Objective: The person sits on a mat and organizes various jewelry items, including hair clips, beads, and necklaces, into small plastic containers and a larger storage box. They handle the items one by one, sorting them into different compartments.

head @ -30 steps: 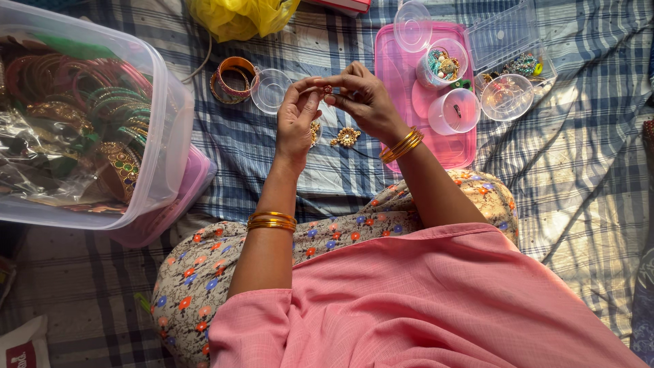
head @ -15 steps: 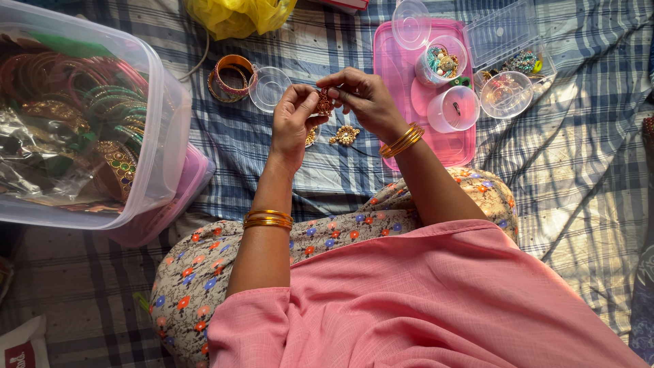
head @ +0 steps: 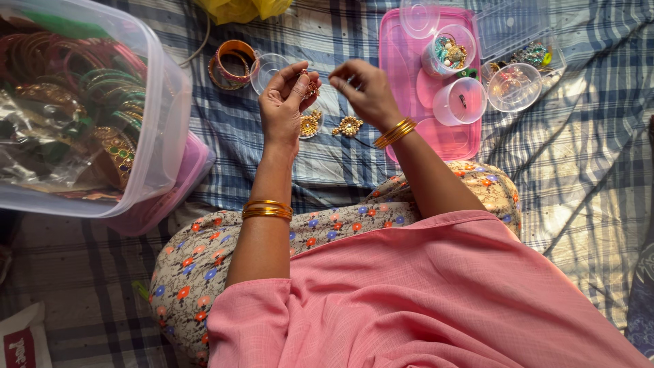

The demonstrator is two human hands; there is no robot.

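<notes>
My left hand is raised over the checked cloth, its fingers closed on a small gold and red ornament. My right hand hovers just to the right of it, fingertips pinched together near the ornament; whether it holds a thread or anything else is too small to tell. Two round gold earrings lie on the cloth below the hands. Gold bangles sit on both wrists.
A big clear tub full of bangles stands at the left. A stack of bangles and a clear lid lie beyond my left hand. A pink tray at the right carries small clear cups of jewellery.
The hands have drawn apart: my right hand pulled a little to the right, off the ornament that both hands held together before. The left hand still holds it.
</notes>
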